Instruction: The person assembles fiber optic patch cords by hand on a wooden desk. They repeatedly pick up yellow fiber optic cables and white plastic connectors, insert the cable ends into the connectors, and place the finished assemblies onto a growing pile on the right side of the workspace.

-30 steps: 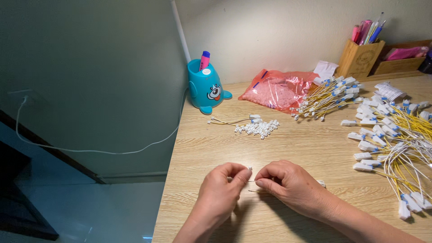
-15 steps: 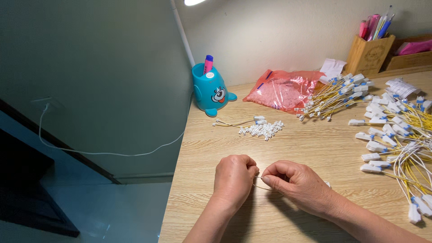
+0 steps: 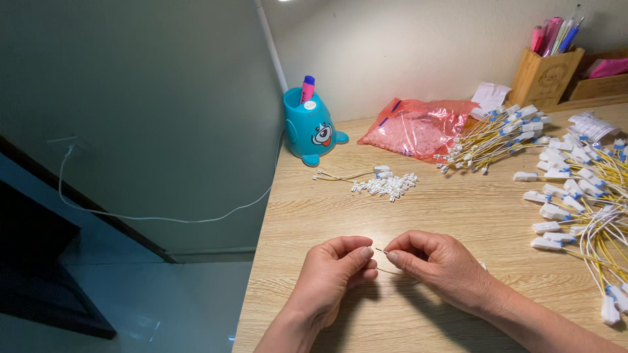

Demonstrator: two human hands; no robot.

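My left hand (image 3: 337, 271) and my right hand (image 3: 438, 265) meet near the front edge of the wooden table (image 3: 451, 202). Both pinch a thin wire (image 3: 381, 252) between thumb and forefinger, its bare tip showing in the gap between them. A bit of white connector peeks out behind my right wrist. Farther back lies a small pile of white connectors (image 3: 387, 185) with a few loose yellow wires beside it.
A blue cartoon-shaped pen pot (image 3: 313, 127) with a pink marker stands at the back left. A red plastic bag (image 3: 418, 127) lies beside it. Bundles of yellow wires with white plugs (image 3: 575, 189) cover the right side. A wooden pen holder (image 3: 544, 73) stands at the back right.
The view has shifted slightly, so the hands sit a little more to the right. Both hands keep their pinch on the wire, fingers closer together at its tip.
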